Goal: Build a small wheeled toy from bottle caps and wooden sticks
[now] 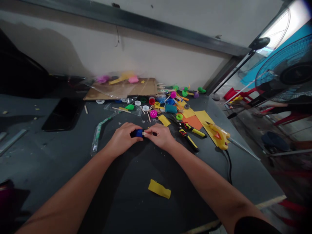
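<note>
My left hand (124, 137) is closed round a small dark-blue piece (139, 133), partly hidden by the fingers; it may be a bottle cap. Close against it, my right hand (161, 135) pinches a short pale wooden stick (144, 133), whose end meets the blue piece. I cannot tell whether the stick is inside it or only touching. Both hands are just above the dark table. Nearer me lies a yellow paper strip (159, 188). Pliers with yellow-black handles (188, 140) rest to the right of my right hand.
A yellow glue gun (219, 136) with a black cord lies at right on yellow paper. Behind my hands are several bottle caps, a pink cap (153, 113), sticks and cardboard (126, 90). A black phone (60, 114) is at left. A fan (290, 74) stands beyond the table.
</note>
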Motion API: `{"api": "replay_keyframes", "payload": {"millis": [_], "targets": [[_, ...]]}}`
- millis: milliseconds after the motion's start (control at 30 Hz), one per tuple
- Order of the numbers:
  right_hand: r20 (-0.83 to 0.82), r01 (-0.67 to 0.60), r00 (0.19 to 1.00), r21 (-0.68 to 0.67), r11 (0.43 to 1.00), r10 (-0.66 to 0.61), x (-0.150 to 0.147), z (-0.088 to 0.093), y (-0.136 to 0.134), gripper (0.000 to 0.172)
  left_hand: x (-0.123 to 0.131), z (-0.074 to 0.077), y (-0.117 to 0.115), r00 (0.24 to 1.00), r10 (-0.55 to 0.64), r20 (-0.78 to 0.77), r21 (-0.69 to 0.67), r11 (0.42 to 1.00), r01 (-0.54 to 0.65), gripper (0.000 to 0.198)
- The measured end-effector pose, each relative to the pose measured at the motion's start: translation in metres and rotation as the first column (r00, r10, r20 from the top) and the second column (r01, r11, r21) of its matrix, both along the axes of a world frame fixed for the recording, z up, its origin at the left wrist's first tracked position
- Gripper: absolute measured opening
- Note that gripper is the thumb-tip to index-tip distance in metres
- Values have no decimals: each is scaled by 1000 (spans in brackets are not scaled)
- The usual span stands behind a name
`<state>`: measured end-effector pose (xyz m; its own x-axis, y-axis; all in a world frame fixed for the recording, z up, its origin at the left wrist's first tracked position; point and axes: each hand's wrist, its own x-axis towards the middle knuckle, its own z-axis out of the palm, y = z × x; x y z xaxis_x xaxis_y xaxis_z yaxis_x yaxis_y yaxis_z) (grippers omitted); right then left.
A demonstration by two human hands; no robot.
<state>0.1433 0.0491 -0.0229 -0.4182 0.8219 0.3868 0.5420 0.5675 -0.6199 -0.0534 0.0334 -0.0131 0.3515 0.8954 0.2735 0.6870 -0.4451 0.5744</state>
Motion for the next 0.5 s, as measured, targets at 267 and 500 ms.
{"api": "replay_keyframes", "payload": {"millis": [267,500], "targets": [[-1,-25,1000,28,999,25,-1,0,3,4,1,1,-1,1000,7,13,13,1000,-7,26],[7,-37,999,38,999,37,-2,-1,6,3,1,0,0,1000,23,-11,23,999,-23,26]]}}
